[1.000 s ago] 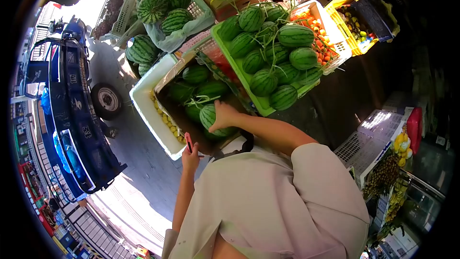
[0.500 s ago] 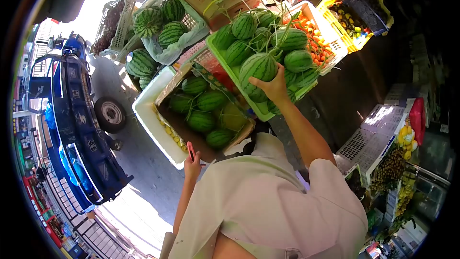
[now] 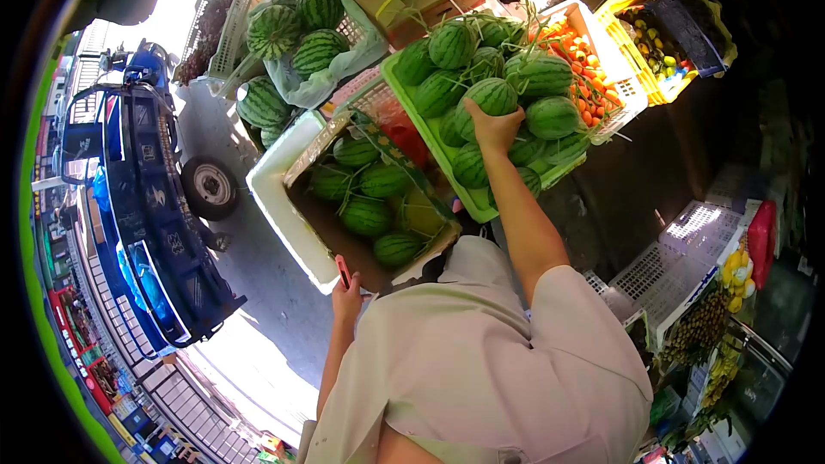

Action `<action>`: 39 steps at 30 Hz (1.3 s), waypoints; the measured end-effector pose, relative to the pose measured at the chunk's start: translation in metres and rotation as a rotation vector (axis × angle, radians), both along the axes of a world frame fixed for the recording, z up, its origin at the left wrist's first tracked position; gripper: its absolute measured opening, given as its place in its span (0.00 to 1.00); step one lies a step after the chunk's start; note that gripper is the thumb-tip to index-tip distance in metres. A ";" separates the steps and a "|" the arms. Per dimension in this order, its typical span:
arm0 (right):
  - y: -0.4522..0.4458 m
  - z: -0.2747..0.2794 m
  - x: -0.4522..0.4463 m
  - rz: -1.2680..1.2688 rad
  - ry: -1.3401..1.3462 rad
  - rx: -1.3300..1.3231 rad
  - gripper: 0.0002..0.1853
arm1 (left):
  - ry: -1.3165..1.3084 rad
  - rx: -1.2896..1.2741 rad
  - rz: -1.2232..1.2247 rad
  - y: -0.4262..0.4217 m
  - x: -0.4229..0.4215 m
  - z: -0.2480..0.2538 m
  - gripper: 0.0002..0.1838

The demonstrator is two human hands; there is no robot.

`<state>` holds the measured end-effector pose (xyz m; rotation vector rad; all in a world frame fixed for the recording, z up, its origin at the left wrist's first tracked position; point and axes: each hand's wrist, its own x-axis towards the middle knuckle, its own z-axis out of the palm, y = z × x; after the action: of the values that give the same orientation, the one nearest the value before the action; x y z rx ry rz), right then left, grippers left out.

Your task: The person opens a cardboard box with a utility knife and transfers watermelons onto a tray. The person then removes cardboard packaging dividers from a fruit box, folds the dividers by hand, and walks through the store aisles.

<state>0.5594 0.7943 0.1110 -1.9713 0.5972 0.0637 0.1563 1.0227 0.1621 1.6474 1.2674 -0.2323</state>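
Observation:
My right hand [image 3: 496,131] is closed around the near side of a small striped watermelon [image 3: 492,96], thumb on its left. This watermelon sits on top of the pile in a bright green crate [image 3: 483,206]; other watermelons and dry curly stems surround it. Low on the left, my left hand [image 3: 346,299] grips a slim pinkish-red object [image 3: 343,270] with a dark middle, its exact kind unclear. That hand is beside the near corner of a cardboard-lined white foam box [image 3: 288,215], which holds several smaller watermelons [image 3: 367,216].
An orange-filled white crate [image 3: 623,116] and a yellow crate [image 3: 610,4] stand beyond the green one. Bagged watermelons [image 3: 320,51] are at the back left. A blue three-wheeled cart [image 3: 150,206] is parked left. Grey plastic crates [image 3: 662,266] and fruit lie right.
My right hand and its watermelon have moved away from my body, further over the pile, uncovering melons at the crate's near side. My left hand keeps its grip. The view has shifted slightly.

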 end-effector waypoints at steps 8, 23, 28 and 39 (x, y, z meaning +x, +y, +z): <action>-0.025 -0.020 0.030 -0.043 0.405 0.192 0.79 | -0.121 0.109 0.100 -0.006 0.007 -0.002 0.19; 0.040 0.067 -0.114 0.575 -0.525 -0.034 0.31 | -0.016 -0.012 0.064 0.015 -0.012 0.003 0.16; 0.076 0.052 -0.180 1.151 -0.664 0.120 0.19 | -0.013 -0.043 -0.032 0.029 -0.042 -0.006 0.21; 0.193 -0.078 -0.229 1.471 -0.108 -0.570 0.38 | 0.010 -0.130 -0.208 0.084 -0.094 -0.019 0.24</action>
<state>0.3303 0.9877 0.0325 -2.5171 -1.1101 0.7352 0.0620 1.1065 0.1435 1.6668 1.0654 -0.4412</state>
